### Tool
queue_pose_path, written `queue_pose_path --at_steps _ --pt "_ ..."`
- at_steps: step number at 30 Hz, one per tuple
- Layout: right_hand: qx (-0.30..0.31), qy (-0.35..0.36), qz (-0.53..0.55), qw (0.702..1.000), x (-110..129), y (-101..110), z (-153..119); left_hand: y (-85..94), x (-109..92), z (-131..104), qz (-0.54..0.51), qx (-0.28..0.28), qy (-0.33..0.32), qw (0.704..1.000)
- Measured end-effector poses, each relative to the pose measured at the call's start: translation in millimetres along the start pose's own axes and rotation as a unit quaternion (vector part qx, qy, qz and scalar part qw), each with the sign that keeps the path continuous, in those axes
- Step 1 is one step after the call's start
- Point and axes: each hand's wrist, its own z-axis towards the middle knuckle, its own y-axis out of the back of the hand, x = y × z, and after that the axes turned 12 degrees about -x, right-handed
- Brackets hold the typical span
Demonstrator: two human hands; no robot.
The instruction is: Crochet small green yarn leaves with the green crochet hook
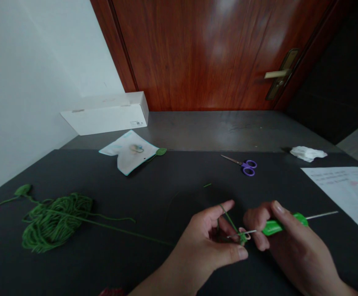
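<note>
My left hand (208,238) is closed on a small piece of green crochet work (243,237), with a strand of green yarn running over its raised index finger. A small pink ring, perhaps a stitch marker, sits at the piece. My right hand (290,242) grips the green handle of a crochet hook (271,227); its thin metal tip reaches into the work, and another metal shaft sticks out to the right. From the yarn skein (58,222) at the left, a strand leads across the mat toward my left hand.
Purple-handled scissors (246,166) lie beyond my hands. A white pouch (132,152) and a green leaf-shaped piece (161,151) are farther back, before a white box (111,113). Another green piece (23,190) lies far left. Crumpled tissue (308,153) and a printed sheet (345,189) are at right.
</note>
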Motion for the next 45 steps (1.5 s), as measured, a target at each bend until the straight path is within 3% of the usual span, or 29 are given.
queue_pose_path --at_steps 5,11,20,26,31,45 --pt "-0.006 0.002 0.009 1.0 -0.2 -0.9 0.2 1.7 -0.7 -1.6 -0.062 0.031 0.044 0.997" --pt "0.013 -0.012 0.047 0.999 0.8 -2.7 0.5 -0.1 3.0 0.3 -0.099 0.058 0.026 0.993" --pt "-0.004 -0.024 0.034 0.999 -1.0 -1.0 3.7 -1.3 3.8 -1.9 -0.056 0.028 0.011 0.998" --pt "-0.023 -0.024 0.021 0.999 -1.5 0.6 3.4 -3.6 1.0 -2.0 0.032 -0.021 -0.029 0.999" --pt "-0.022 -0.027 0.014 0.999 -1.1 0.3 5.7 -3.9 0.9 -0.1 0.069 -0.022 -0.058 0.996" --pt "-0.032 -0.049 0.012 0.998 3.6 3.4 9.2 -3.9 1.5 -1.1 0.094 -0.017 -0.055 0.994"
